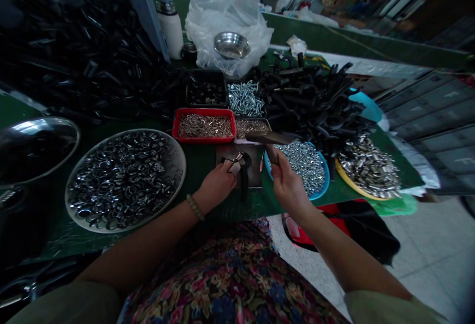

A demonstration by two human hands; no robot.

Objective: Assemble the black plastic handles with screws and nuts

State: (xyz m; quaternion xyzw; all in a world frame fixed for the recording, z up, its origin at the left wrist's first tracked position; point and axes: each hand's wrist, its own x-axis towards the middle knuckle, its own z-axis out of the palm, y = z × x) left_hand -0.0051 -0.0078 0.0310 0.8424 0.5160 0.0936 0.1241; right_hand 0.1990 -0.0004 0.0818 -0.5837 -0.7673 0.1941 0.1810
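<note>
On the green table lies a flat metal plate (255,169) with a black part (244,180) on it, round at its top and narrow below. My left hand (218,184), with a beaded bracelet at the wrist, pinches a small shiny metal piece (237,158) beside the black part's round end. My right hand (289,185) is closed round the handle of a hammer (272,138), whose dark head is raised to the right of the plate, in front of the tray of small rivets (249,127). The hammer does not touch the black part.
A round tray of black rings (126,180) stands at the left, a red tray of pins (204,126) behind the plate. A blue tray (326,175) and a yellow tray (349,183) hold metal pieces at the right. Black parts (315,101) are heaped behind.
</note>
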